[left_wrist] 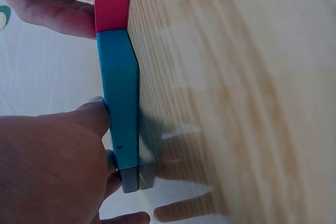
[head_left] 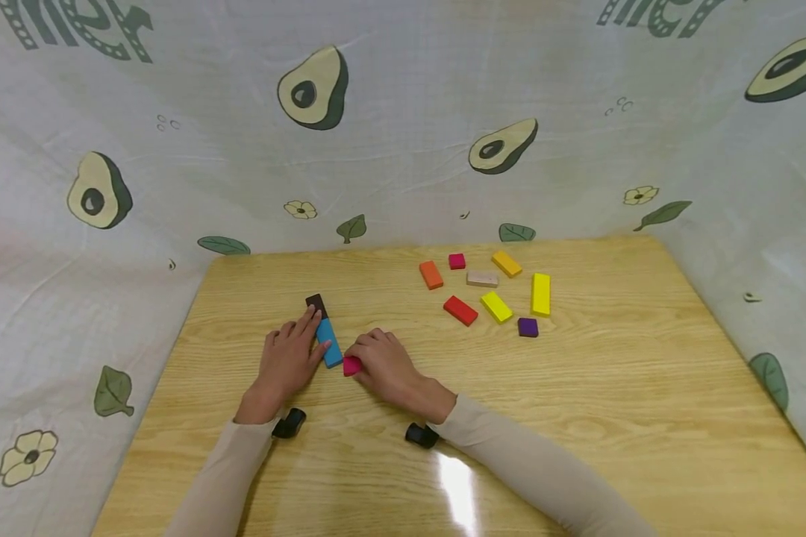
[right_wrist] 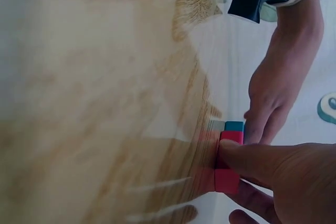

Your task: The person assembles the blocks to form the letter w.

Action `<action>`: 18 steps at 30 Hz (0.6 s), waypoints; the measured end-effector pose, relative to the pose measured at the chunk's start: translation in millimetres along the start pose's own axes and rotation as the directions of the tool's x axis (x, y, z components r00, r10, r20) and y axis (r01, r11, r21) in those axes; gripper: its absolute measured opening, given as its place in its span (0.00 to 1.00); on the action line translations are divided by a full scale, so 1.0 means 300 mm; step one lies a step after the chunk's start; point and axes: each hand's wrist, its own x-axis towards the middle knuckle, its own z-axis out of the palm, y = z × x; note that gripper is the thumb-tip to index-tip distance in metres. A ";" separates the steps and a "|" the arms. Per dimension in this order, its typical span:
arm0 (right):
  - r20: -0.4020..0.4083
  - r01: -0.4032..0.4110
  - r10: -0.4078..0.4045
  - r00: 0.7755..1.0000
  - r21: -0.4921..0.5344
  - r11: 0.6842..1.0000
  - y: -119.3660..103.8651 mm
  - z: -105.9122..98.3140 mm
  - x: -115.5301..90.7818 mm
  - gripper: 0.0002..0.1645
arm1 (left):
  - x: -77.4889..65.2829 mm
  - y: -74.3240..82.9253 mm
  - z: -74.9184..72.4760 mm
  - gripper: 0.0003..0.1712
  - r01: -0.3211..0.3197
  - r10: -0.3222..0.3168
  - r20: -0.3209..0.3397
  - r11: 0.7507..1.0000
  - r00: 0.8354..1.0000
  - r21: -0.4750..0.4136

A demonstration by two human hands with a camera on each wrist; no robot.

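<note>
A black block (head_left: 316, 304) and a blue block (head_left: 329, 344) lie end to end on the wooden table, in a slanted row. My left hand (head_left: 285, 362) rests on them, its fingers over the black block and its thumb touching the blue block (left_wrist: 119, 98). At the blue block's near end, my right hand (head_left: 391, 369) pinches a small pink block (head_left: 352, 365). In the left wrist view the pink block (left_wrist: 113, 6) stands against the blue one. The right thumb partly hides the pink block (right_wrist: 227, 180) in the right wrist view.
Several loose blocks lie at the back right of the table, among them a red block (head_left: 460, 310), an orange block (head_left: 431, 274), a long yellow block (head_left: 540, 294) and a purple block (head_left: 528, 327). Behind the table hangs a cloth (head_left: 403, 89) printed with avocados.
</note>
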 end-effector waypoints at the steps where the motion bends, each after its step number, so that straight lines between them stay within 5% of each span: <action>1: 0.000 -0.003 0.003 1.000 -0.001 1.000 0.002 -0.001 -0.001 0.15 | 0.001 0.001 0.000 0.37 0.001 -0.001 0.003 1.000 1.000 0.001; 9: 0.005 -0.046 0.046 0.999 0.050 0.998 0.063 -0.056 -0.037 0.19 | 0.000 0.002 0.000 0.38 0.012 -0.012 0.014 1.000 1.000 0.002; 18: -0.095 -0.097 0.107 0.990 0.102 0.990 0.214 -0.137 -0.112 0.24 | -0.003 0.006 -0.006 0.38 0.003 -0.003 0.009 1.000 1.000 -0.004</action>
